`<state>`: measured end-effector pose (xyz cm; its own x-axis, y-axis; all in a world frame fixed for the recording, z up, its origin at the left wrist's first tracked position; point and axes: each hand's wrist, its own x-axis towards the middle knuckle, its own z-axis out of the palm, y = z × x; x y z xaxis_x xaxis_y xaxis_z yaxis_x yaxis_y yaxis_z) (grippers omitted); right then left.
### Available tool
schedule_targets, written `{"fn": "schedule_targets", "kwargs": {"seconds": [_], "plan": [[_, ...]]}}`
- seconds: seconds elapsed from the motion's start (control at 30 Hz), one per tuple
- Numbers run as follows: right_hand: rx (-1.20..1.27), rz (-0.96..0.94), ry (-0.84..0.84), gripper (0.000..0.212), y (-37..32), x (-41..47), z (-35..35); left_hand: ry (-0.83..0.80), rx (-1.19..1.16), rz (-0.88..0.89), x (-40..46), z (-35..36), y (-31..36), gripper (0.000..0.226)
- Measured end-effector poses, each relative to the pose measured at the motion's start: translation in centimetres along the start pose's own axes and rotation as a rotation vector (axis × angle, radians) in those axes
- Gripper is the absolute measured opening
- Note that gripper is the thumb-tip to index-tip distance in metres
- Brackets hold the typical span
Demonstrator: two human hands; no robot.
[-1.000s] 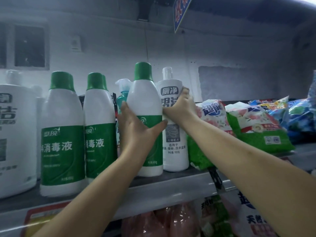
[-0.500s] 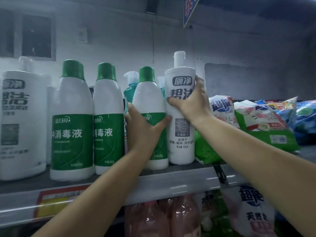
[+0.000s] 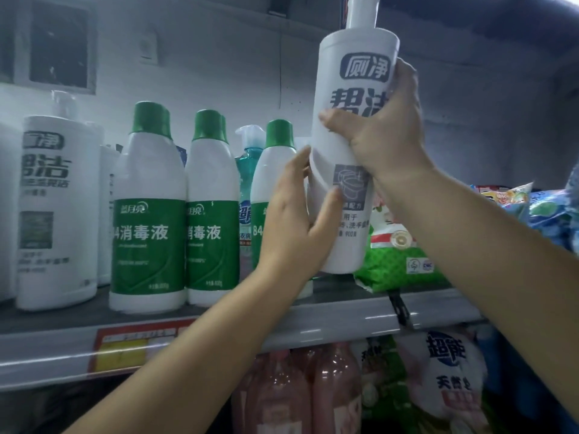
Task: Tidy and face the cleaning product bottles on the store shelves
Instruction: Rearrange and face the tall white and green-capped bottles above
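Observation:
My right hand grips a tall white toilet-cleaner bottle around its middle and holds it lifted off the shelf, label facing me. My left hand cups the lower part of the same bottle, thumb across its front. Just behind my left hand a green-capped disinfectant bottle stands on the shelf. Two more green-capped bottles stand to its left, labels forward. A matching white toilet-cleaner bottle stands at the far left. A teal pump bottle is behind the row.
The grey shelf edge carries a red and yellow price label. Green detergent bags and blue bags lie to the right. Below are pink bottles and a white bag. A wall is close behind.
My right hand has raised the white toilet-cleaner bottle off the shelf. My left hand has left the green-capped bottle and moved onto the white bottle's lower part.

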<state>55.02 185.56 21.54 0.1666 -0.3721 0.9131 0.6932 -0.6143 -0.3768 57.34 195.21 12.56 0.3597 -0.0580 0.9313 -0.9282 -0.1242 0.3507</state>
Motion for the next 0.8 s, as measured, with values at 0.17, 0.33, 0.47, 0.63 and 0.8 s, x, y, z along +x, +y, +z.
{"fn": "schedule_targets", "kwargs": {"seconds": [0.17,0.33,0.47,0.63,0.8], "plan": [[0.056,0.004,-0.048,0.071,-2.1,-0.7,2.5,0.001,0.128,-0.024,0.2,-2.6,0.4,0.088],[0.112,0.017,-0.118,0.066,-4.6,-2.4,6.3,0.033,0.22,-0.032,-0.4,-6.8,-0.5,0.096],[0.157,0.055,-0.199,0.077,-7.2,-4.3,9.9,0.081,0.268,-0.035,-0.6,-11.1,-1.5,0.098],[0.217,0.058,-0.297,0.077,-10.5,-5.9,14.3,0.139,0.254,-0.048,-0.4,-16.6,-2.3,0.097],[0.226,0.021,-0.309,0.078,-12.8,-7.5,18.7,0.171,0.28,-0.056,-0.3,-21.5,-4.0,0.098]]}}
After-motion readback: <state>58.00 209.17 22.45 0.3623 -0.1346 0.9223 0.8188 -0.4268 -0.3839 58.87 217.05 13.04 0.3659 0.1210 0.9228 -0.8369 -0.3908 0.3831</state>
